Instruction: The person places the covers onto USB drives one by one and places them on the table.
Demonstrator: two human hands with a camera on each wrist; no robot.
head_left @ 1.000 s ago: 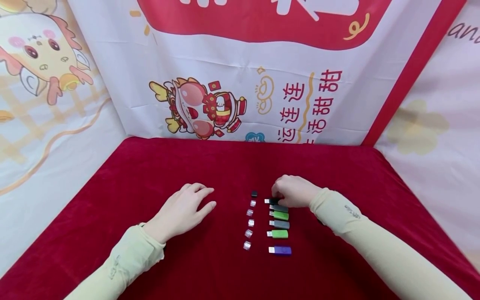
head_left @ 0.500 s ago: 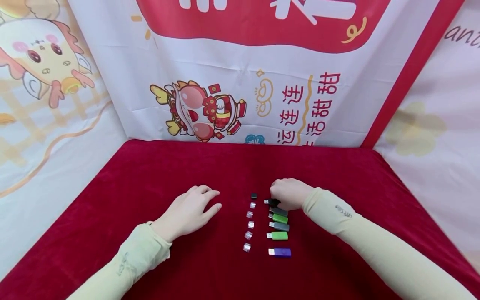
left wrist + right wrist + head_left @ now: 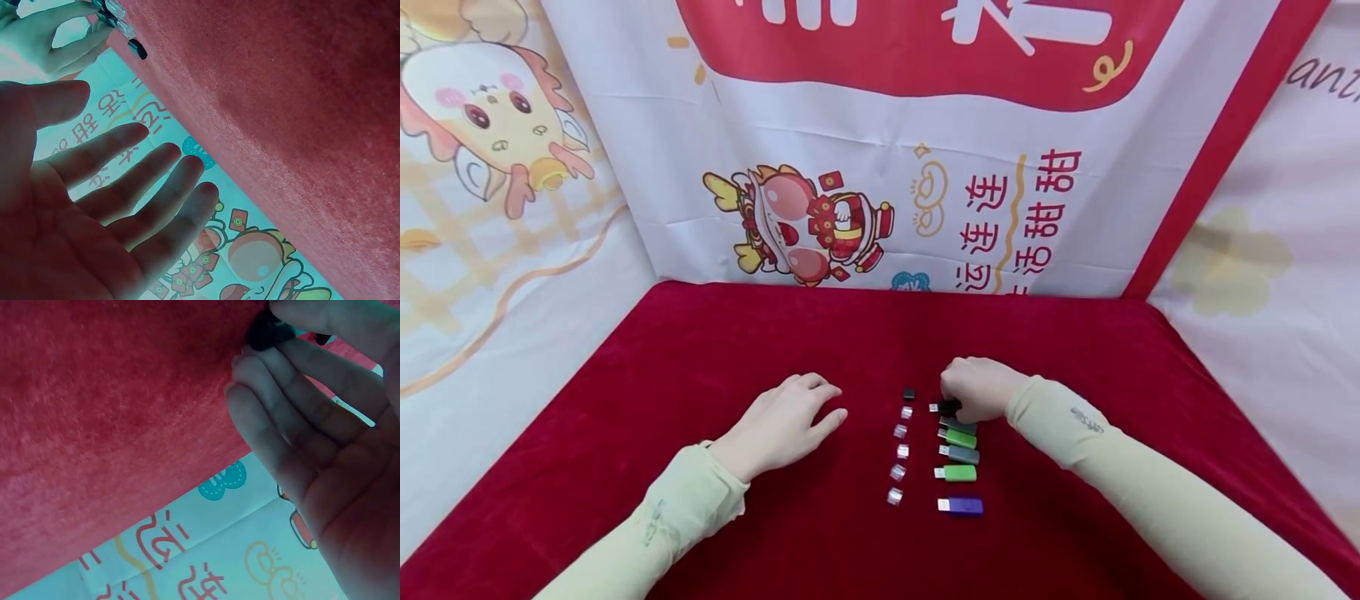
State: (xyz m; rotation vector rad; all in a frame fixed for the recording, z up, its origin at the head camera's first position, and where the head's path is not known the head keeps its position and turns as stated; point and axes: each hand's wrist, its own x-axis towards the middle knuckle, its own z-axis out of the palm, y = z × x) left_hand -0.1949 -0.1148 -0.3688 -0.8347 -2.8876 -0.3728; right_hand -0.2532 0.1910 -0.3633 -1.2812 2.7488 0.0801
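Observation:
My right hand (image 3: 976, 388) pinches a black USB stick (image 3: 950, 407) at the far end of a column of sticks, its metal plug facing left. In the right wrist view the black stick (image 3: 269, 331) sits between thumb and fingertips, the other fingers gathered below. Nearer me lie a dark grey stick (image 3: 962, 427), a green one (image 3: 961, 439), a grey one (image 3: 962, 455), another green one (image 3: 959, 473) and a purple one (image 3: 965, 506). Left of the right hand is a black cap (image 3: 908, 394). My left hand (image 3: 782, 423) holds nothing, fingers spread and relaxed.
Several clear caps (image 3: 902, 451) form a column nearer me from the black cap, left of the sticks. A red cloth (image 3: 737, 533) covers the table. Printed white hangings (image 3: 880, 125) stand behind and at both sides.
My left hand has drifted slightly right, towards the caps. The right hand stays at the black stick, settling lower over it. The caps and other sticks keep their places.

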